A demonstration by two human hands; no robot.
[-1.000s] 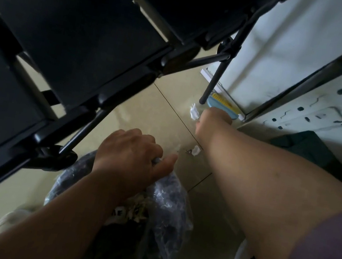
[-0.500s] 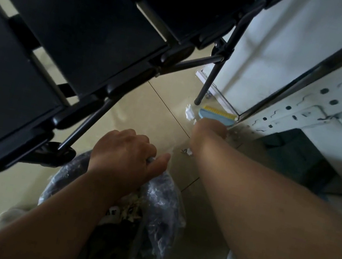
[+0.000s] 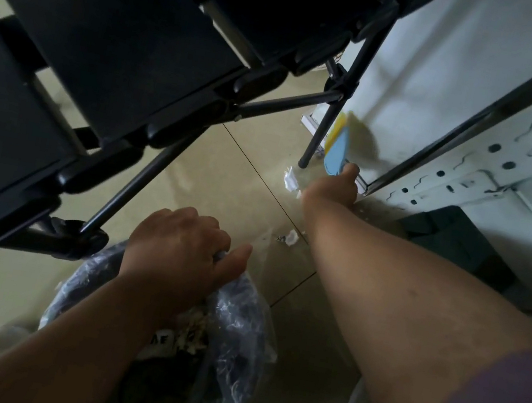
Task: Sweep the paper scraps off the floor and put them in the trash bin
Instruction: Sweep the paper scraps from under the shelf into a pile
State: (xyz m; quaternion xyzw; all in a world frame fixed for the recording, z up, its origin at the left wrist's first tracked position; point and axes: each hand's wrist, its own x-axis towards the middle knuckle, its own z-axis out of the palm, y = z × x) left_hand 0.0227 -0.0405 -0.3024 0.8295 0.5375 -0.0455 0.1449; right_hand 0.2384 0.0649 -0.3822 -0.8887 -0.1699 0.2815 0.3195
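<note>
My right hand (image 3: 334, 186) reaches far out over the floor and grips a small blue brush with yellow bristles (image 3: 337, 150), raised and tilted beside the chair leg. A white paper scrap (image 3: 290, 180) lies on the tile just left of that hand. A smaller scrap (image 3: 291, 237) lies nearer me, beside my forearm. My left hand (image 3: 183, 247) grips the rim of the trash bin's clear plastic liner (image 3: 246, 322). Paper bits and dark waste show inside the bin.
Black folding chairs (image 3: 101, 40) fill the upper left, one leg (image 3: 328, 120) standing by the brush. A white cabinet wall (image 3: 440, 72) and a perforated metal rail (image 3: 475, 174) close the right. A dark green object (image 3: 457, 235) sits under the rail.
The brush lay flat on the floor by the wall; it is lifted and swung upright in my right hand. My left hand has stayed on the bin liner.
</note>
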